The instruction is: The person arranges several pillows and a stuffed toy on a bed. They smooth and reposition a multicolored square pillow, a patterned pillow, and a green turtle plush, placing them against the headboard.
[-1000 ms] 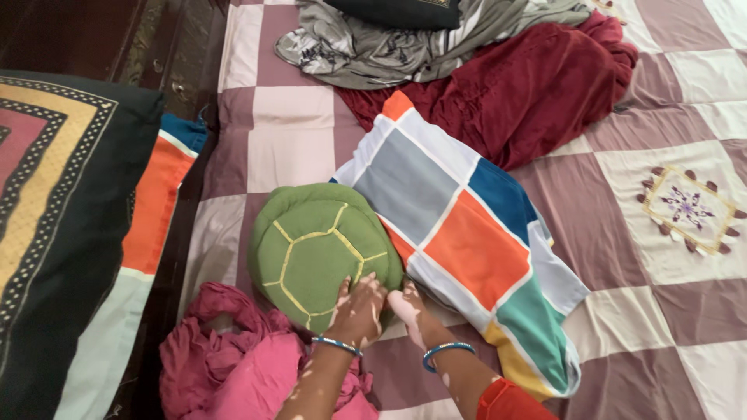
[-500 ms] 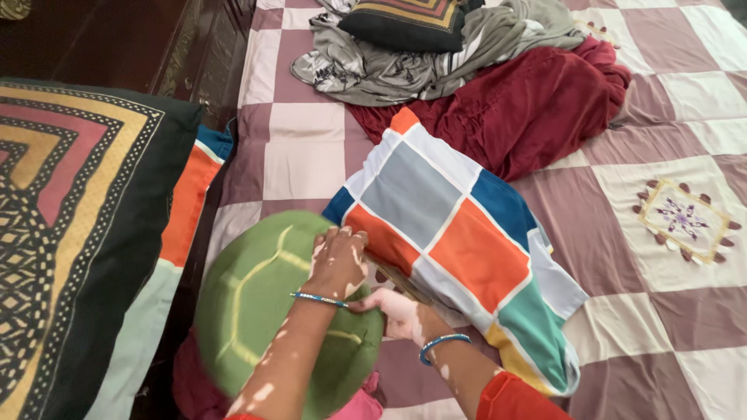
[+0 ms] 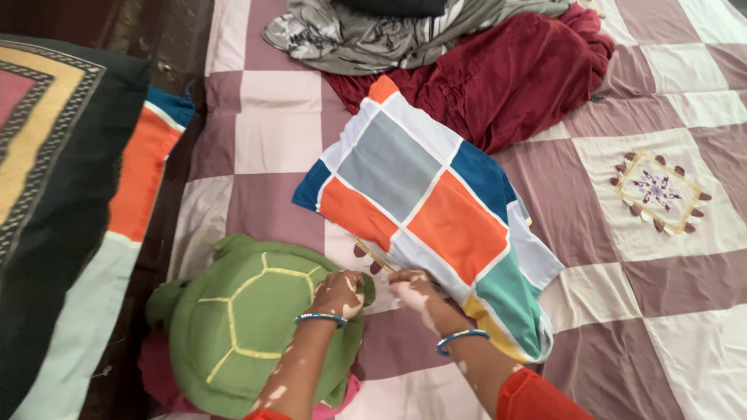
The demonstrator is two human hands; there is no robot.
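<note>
Left hand point(image 3: 340, 292) is gripping the green turtle plush point(image 3: 249, 327) at the bed edge, right hand point(image 3: 411, 289) is pinching the patchwork pillowcase point(image 3: 424, 210) corner; plush overhanging, risking sliding off.

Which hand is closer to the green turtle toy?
The left hand. It rests right on the edge of the green turtle toy. The right hand is just off to the turtle's side, on the patchwork pillowcase.

Left hand point(image 3: 340, 292) on green turtle cushion point(image 3: 249, 319), right hand point(image 3: 411, 289) at patchwork cover point(image 3: 424, 210).
</note>
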